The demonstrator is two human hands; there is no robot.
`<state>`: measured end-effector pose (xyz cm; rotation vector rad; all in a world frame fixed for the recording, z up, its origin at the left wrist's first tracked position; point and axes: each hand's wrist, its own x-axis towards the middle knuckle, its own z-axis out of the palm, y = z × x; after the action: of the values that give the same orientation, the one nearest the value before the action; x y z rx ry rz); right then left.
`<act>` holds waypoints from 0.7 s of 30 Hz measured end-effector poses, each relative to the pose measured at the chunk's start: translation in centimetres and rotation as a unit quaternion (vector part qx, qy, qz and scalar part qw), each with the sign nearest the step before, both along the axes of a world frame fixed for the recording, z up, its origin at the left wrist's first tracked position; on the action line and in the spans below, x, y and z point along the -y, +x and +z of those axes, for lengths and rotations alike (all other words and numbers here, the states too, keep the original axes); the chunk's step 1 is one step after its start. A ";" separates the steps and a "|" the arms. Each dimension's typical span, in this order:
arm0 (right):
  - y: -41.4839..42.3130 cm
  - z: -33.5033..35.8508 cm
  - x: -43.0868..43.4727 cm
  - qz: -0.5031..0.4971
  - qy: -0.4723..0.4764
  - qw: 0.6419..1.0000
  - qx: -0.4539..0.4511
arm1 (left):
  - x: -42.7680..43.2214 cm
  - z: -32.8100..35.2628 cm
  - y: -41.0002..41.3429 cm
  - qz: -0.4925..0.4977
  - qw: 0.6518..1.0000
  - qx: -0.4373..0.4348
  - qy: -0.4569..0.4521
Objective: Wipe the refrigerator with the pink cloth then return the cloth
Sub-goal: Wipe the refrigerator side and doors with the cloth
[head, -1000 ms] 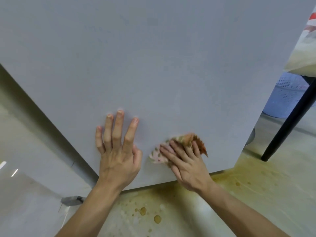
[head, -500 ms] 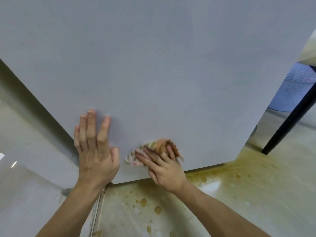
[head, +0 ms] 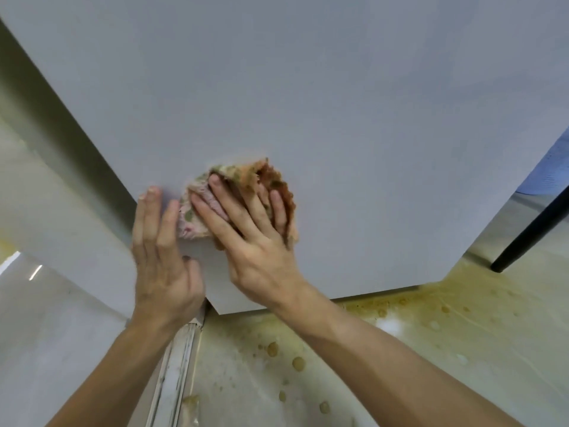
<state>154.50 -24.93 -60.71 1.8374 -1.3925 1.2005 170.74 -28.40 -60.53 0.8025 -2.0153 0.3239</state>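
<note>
Two bare hands are seen in the head view, both laid against the flat pale grey refrigerator panel (head: 308,87). The right hand (head: 252,241) is spread flat, fingers extended toward 11 o'clock, pressing the crumpled pink cloth with brown and green stains (head: 246,177) onto the panel near its lower corner. The left hand (head: 163,257) is held open at 9 o'clock of the cloth, fingers straight, just beside it. Brown droplets (head: 295,362) are scattered on the glossy pale floor (head: 462,349) at 6 o'clock.
</note>
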 end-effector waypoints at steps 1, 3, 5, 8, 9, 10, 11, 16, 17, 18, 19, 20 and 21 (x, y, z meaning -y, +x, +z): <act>0.6 -0.1 0.5 -0.004 -0.027 1.000 0.011 | 0.3 0.2 0.5 -0.020 1.000 -0.004 -0.003; 1.0 -1.7 0.9 -0.017 -0.048 0.999 -0.012 | 0.7 0.5 1.4 -0.035 0.999 0.009 -0.013; 0.7 -5.3 0.5 0.008 0.001 0.997 -0.079 | 0.9 0.5 1.9 -0.027 0.999 0.021 -0.013; -0.6 -11.5 -1.4 0.064 0.211 0.959 -0.178 | 0.6 0.3 2.0 0.000 1.000 0.025 -0.007; -1.4 -12.8 -1.8 0.061 0.278 0.937 -0.202 | 0.6 0.2 2.1 0.008 1.000 0.027 -0.007; -2.0 -14.0 -1.9 0.056 0.324 0.919 -0.218 | 0.7 0.1 2.4 0.017 0.999 0.032 -0.004; -2.4 -14.8 -2.0 0.053 0.359 0.905 -0.221 | 0.9 0.1 2.7 0.025 0.999 0.039 -0.002; -2.1 -13.4 -2.4 0.071 0.325 0.927 -0.174 | 1.8 0.1 4.2 0.080 0.993 0.079 -0.022; -1.5 -11.5 -2.5 0.089 0.282 0.941 -0.161 | 1.9 0.3 4.4 0.088 0.993 0.078 -0.025; -0.8 -9.3 -2.3 0.111 0.239 0.954 -0.141 | 2.0 0.5 4.5 0.097 0.993 0.069 -0.024; 0.1 -7.0 -1.7 0.117 0.188 0.968 -0.114 | 2.1 0.9 4.7 0.107 0.993 0.051 -0.022; 1.1 -4.8 -0.9 0.096 0.135 0.982 -0.087 | 2.3 1.3 4.8 0.115 0.993 0.030 -0.019; 2.1 -3.0 -0.2 0.054 0.093 0.992 -0.064 | 2.4 1.8 5.0 0.122 0.992 0.009 -0.017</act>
<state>156.59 -24.76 -63.73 2.1032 -1.3876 1.0118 175.78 -30.84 -58.78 1.0290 -1.9260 0.5053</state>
